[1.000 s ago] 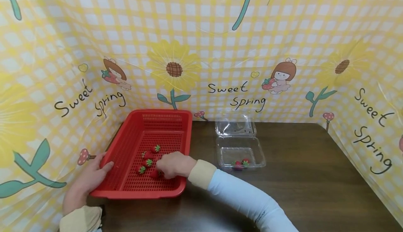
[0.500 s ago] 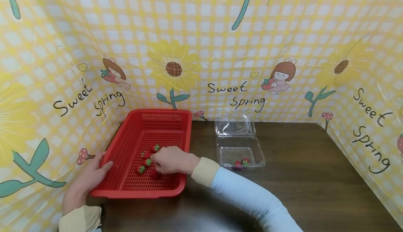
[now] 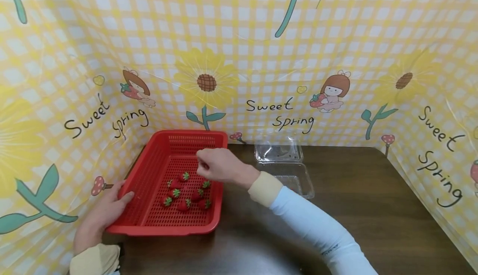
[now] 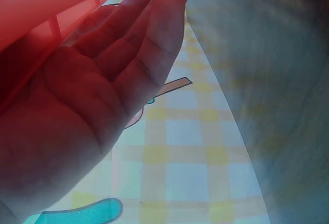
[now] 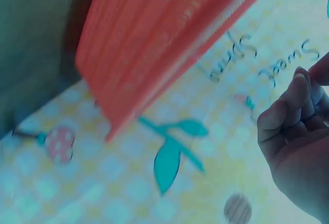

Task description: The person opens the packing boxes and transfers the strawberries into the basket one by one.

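In the head view, several red strawberries [image 3: 183,205] with green leafy tops lie in the red plastic basket [image 3: 221,142]. My left hand [image 3: 108,210] holds the basket's left side, its thumb over the rim; the left wrist view shows that hand's fingers [image 4: 146,54] stretched along the outside wall. My right hand [image 3: 218,166] is raised above the basket's right side, fingers curled. In the right wrist view, the thumb and fingertips of my right hand [image 5: 298,126] meet near the right edge, and no strawberry shows between them.
Right of the basket, a clear plastic box [image 3: 308,183] stands with its lid [image 3: 278,152] folded back. My right forearm [image 3: 302,212] covers the box's near part. Everything rests on a dark wooden table [image 3: 358,200]; a yellow checked cloth [image 3: 239,59] hangs around its back and sides.
My right hand has risen from among the strawberries, up and to the right, uncovering several of them and covering the front of the clear box. My left hand and the basket have stayed put.
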### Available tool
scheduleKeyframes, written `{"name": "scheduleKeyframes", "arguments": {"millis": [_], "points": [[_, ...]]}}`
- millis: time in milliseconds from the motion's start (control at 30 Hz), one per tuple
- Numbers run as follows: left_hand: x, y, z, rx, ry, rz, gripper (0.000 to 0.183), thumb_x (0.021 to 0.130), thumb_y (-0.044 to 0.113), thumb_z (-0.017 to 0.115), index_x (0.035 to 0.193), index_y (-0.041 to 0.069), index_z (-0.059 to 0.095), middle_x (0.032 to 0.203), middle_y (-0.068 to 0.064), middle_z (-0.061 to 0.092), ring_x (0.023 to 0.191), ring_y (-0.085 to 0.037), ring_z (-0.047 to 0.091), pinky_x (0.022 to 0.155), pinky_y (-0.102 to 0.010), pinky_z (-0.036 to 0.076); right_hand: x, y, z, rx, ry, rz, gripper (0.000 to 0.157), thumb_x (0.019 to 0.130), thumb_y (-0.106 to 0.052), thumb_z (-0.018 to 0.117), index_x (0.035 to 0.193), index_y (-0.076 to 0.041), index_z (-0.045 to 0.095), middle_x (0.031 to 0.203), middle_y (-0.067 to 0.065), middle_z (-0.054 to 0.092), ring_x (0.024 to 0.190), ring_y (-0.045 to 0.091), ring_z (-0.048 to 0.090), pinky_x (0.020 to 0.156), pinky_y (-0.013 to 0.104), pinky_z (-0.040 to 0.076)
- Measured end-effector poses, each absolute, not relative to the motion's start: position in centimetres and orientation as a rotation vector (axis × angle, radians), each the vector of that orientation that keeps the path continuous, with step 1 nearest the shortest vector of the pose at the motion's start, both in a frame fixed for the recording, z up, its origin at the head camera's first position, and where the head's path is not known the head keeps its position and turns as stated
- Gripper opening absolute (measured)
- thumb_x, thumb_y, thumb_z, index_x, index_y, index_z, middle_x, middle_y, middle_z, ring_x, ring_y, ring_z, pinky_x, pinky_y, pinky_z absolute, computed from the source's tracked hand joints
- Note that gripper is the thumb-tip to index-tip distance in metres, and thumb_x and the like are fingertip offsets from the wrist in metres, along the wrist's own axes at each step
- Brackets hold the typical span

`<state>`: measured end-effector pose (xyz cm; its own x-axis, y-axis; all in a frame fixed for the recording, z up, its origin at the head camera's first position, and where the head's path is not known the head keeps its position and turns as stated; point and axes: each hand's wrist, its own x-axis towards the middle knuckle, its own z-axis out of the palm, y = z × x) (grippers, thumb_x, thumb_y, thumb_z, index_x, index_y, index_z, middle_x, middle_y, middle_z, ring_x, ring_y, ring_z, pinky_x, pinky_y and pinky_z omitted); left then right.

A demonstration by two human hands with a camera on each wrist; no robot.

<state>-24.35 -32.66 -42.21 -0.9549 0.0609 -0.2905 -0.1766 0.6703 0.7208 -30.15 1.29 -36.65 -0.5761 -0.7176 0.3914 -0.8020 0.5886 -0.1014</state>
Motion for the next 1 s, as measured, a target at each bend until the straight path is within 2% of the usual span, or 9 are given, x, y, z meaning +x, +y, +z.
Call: {"name": "scheduleKeyframes", "arguments": {"millis": [133,400,667,1000], "points": [[-24.5,-32.7,-42.2,-0.090,2.598,1.150,0.070,0.104,0.036,0.041,0.154,0.000,0.007,0.129,-0.033,0.049,0.089,-0.019,0.067,0.071,-0.033,0.053,-30.7,3.8,-35.6,1.179,-2.483,0.395,0.018,0.083,-0.013,0.057,0.073,-0.019,0.044,0.065,-0.007,0.043,0.057,0.005,0.037,0.054,0.018,0.031],[-24.5,-32.7,-42.1,-0.107,2.588,1.168,0.072,0.103,0.038,0.043,0.155,0.001,0.008,0.130,-0.033,0.049,0.088,-0.019,0.067,0.071,-0.035,0.055,-31.4,8.4,-34.6,1.070,-2.606,0.330,0.018,0.084,-0.014,0.057,0.072,-0.019,0.045,0.063,-0.007,0.043,0.056,0.006,0.041,0.053,0.020,0.033],[-24.4,-32.7,-42.4,-0.084,2.613,1.152,0.068,0.104,0.035,0.042,0.153,-0.001,0.012,0.125,-0.032,0.053,0.086,-0.020,0.068,0.070,-0.034,0.054,-31.6,13.8,-36.0,0.957,-2.824,0.405,0.017,0.085,-0.013,0.056,0.073,-0.018,0.045,0.063,-0.006,0.043,0.056,0.007,0.038,0.053,0.023,0.032],[-24.4,-32.6,-42.3,-0.072,2.627,1.131,0.068,0.104,0.035,0.042,0.153,-0.001,0.012,0.127,-0.033,0.051,0.088,-0.019,0.067,0.071,-0.032,0.053,-31.0,18.7,-39.0,0.930,-2.955,0.223,0.023,0.086,-0.006,0.056,0.070,-0.016,0.043,0.060,-0.007,0.036,0.052,0.007,0.033,0.050,0.022,0.027]]}}
